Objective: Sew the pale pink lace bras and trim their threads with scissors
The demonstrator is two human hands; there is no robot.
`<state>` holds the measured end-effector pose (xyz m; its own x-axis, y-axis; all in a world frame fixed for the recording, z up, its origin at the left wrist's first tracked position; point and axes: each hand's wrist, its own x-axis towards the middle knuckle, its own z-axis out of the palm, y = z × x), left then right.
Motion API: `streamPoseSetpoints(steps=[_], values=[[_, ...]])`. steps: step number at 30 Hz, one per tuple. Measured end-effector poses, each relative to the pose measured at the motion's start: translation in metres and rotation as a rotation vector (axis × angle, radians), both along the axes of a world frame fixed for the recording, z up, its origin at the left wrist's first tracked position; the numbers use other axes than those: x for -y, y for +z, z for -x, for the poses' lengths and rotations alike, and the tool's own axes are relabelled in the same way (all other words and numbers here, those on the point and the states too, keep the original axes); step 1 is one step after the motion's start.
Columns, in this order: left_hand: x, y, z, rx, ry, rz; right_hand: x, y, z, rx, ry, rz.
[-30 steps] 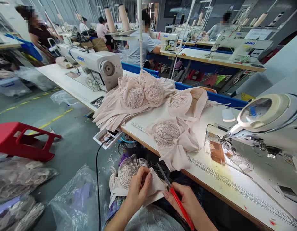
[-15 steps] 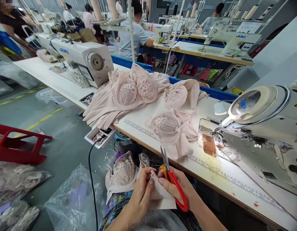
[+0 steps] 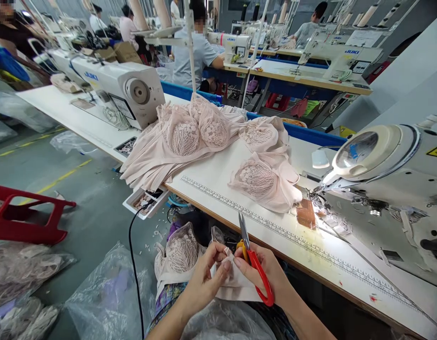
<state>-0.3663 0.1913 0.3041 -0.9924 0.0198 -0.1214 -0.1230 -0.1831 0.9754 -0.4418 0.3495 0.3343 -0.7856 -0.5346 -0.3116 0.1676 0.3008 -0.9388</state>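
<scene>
My left hand [image 3: 207, 274] pinches the edge of a pale pink lace bra piece [image 3: 181, 255] that lies in my lap below the table edge. My right hand [image 3: 266, 271] is closed round red-handled scissors [image 3: 256, 264], blades pointing up toward the table, and its fingertips also touch the fabric edge right beside my left fingers. A single pink lace garment [image 3: 266, 182] lies on the white table [image 3: 218, 182] just in front of the sewing machine [image 3: 388, 174]. A larger heap of pink lace bras [image 3: 185, 139] sits farther left on the table.
A second sewing machine [image 3: 122, 92] stands at the table's left. A small tray [image 3: 142, 200] hangs off the table edge. A red stool [image 3: 25, 219] and plastic bags [image 3: 108, 297] of garments are on the floor to my left. Other people sit at machines behind.
The single garment on the table, which hung over the front edge, now lies farther back near the machine. My hands came together on the fabric edge, the scissors turned upright.
</scene>
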Motion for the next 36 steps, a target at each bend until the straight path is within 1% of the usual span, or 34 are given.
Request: streamPoseSetpoints(steps=[2,5,7,9,12,15,18,21,25,29,33,36], values=[[0.002,0.0,0.003,0.012,-0.016,0.038,-0.002,0.003,0.0,-0.012,0.012,-0.003],[0.005,0.001,0.009,0.02,-0.068,0.051,-0.004,0.008,0.0,-0.019,0.04,0.007],[0.005,0.005,0.015,0.003,-0.091,0.071,-0.006,0.011,0.003,-0.037,0.045,0.018],[0.003,0.011,0.023,-0.029,-0.084,0.098,-0.007,0.014,0.007,-0.093,0.022,0.021],[-0.002,0.019,0.035,-0.077,-0.023,0.122,-0.012,0.015,0.013,-0.186,-0.039,0.007],[-0.005,0.022,0.039,-0.082,0.086,0.111,-0.022,0.015,0.018,-0.23,-0.063,0.015],[-0.003,0.023,0.037,-0.083,0.205,0.097,-0.033,0.014,0.02,-0.224,-0.069,0.053],[-0.001,0.026,0.031,-0.098,0.26,0.094,-0.038,0.016,0.02,-0.194,-0.052,0.111],[0.001,0.025,0.024,-0.104,0.264,0.071,-0.038,0.02,0.02,-0.174,-0.002,0.168],[0.003,0.023,0.021,-0.117,0.286,0.1,-0.035,0.021,0.02,-0.2,0.036,0.175],[0.004,0.025,0.019,-0.126,0.298,0.171,-0.032,0.023,0.021,-0.243,-0.027,0.187],[0.002,0.027,0.019,-0.111,0.263,0.156,-0.028,0.026,0.022,-0.299,-0.09,0.141]])
